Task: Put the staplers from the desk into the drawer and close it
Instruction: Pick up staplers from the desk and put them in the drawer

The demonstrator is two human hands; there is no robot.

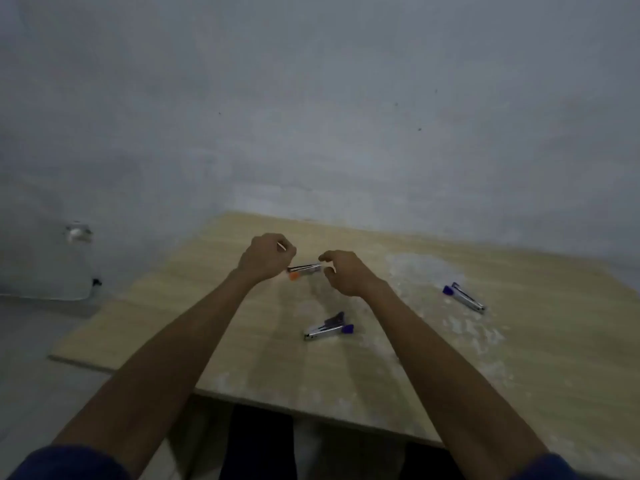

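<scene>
Three small metal staplers lie on a light wooden desk [519, 375]. An orange-ended stapler [304, 269] sits far out on the desk between my two hands. My left hand [265, 259] hovers just left of it with fingers curled in loosely, holding nothing. My right hand [346, 273] is just right of it, fingers bent and apart, not touching it. A purple-ended stapler [328, 327] lies nearer to me, between my forearms. A second purple-ended stapler [464, 297] lies to the right. No drawer is in view.
A grey wall [311, 116] rises behind the desk. A white socket or fitting [79, 233] sits low on the wall at left, above a grey floor [41, 341]. The desk's front edge [311, 410] runs close to my body.
</scene>
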